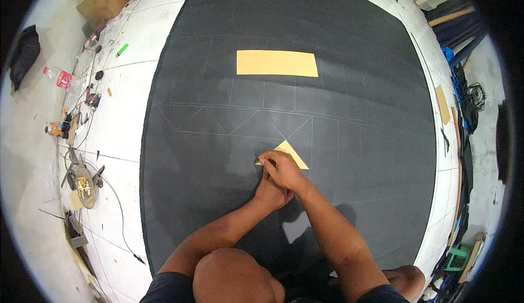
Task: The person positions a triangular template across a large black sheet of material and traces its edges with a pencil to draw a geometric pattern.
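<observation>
Dark cloth (382, 156) marked with thin pale lines and triangles lies spread over the floor. On it, a yellow triangular piece (295, 155) has its tip at a drawn corner. My right hand (281, 168) rests over the triangle's left part, its fingers closed near the left corner around something small that I cannot make out. Just below and partly beneath it is my left hand (271, 192), whose fingers are mostly hidden. Farther up the cloth lies a yellow rectangular piece (277, 63).
Along the left stand a plastic bottle (64, 79), a green lighter-like item (122, 50), a metal dish (85, 187) and cables. A cardboard box (106, 0) sits at the upper left. At the lower right is a green stool (457, 258); another yellow piece (442, 105) lies right.
</observation>
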A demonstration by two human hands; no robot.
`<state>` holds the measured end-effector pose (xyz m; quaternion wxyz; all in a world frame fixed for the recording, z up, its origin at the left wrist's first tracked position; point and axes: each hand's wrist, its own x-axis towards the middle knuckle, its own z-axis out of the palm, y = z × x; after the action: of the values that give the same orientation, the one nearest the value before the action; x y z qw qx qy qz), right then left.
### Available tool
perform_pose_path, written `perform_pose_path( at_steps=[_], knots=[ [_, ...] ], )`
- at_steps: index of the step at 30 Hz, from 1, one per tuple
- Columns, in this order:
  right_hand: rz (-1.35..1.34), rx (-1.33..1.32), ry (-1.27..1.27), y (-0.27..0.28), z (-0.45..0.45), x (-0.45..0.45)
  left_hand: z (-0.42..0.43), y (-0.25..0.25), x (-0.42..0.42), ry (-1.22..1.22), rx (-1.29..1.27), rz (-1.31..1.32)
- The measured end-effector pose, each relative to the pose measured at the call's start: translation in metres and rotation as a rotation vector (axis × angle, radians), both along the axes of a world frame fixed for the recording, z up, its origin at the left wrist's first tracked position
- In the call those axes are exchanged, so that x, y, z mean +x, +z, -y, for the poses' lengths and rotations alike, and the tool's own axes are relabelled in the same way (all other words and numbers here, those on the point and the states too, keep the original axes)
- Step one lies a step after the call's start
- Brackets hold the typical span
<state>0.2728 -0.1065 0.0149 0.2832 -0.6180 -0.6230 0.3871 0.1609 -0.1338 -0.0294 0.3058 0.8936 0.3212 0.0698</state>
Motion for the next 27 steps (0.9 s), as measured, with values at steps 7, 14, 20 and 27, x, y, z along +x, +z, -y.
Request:
perform_pose_path(
  at_steps=[7, 14, 20, 27],
  knots=[
    [0.044, -0.033, 0.028, -0.005, -0.001, 0.002, 0.002, 0.002, 0.0, 0.049, 0.128, 0.047],
    [0.142, 0.034, -0.044, -0.008, -0.005, 0.018, 0.005, -0.005, 0.002, 0.01, 0.039, -0.064],
    [0.234, 0.067, -0.263, -0.022, -0.021, 0.055, 0.005, 0.009, 0.003, -0.003, 0.176, -0.204],
    [0.174, 0.068, -0.369, -0.027, -0.019, 0.054, 0.005, 0.011, 0.003, 0.001, 0.199, -0.204]
  ],
)
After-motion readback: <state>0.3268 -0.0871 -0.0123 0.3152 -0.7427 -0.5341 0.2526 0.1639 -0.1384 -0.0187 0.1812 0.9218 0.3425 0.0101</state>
